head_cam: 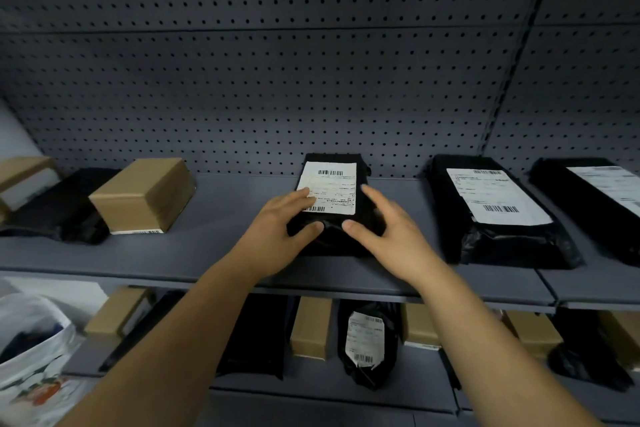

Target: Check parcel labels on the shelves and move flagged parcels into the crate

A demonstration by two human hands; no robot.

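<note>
A black poly-bag parcel [362,170] with a white barcode label [330,184] lies flat in the middle of the grey upper shelf [214,253]. My left hand [277,225] rests on its left side, fingers straight over the label's lower corner, thumb on the bag's near end. My right hand [388,229] lies on its right side with straight fingers, thumb touching the bag near the left thumb. Neither hand curls round the parcel. No crate is in view.
On the same shelf sit a brown carton [145,194] and a black bag [65,208] to the left, and two labelled black parcels [498,211] [595,198] to the right. The lower shelf [311,381] holds several cartons and black bags. A white plastic bag [31,357] stands lower left.
</note>
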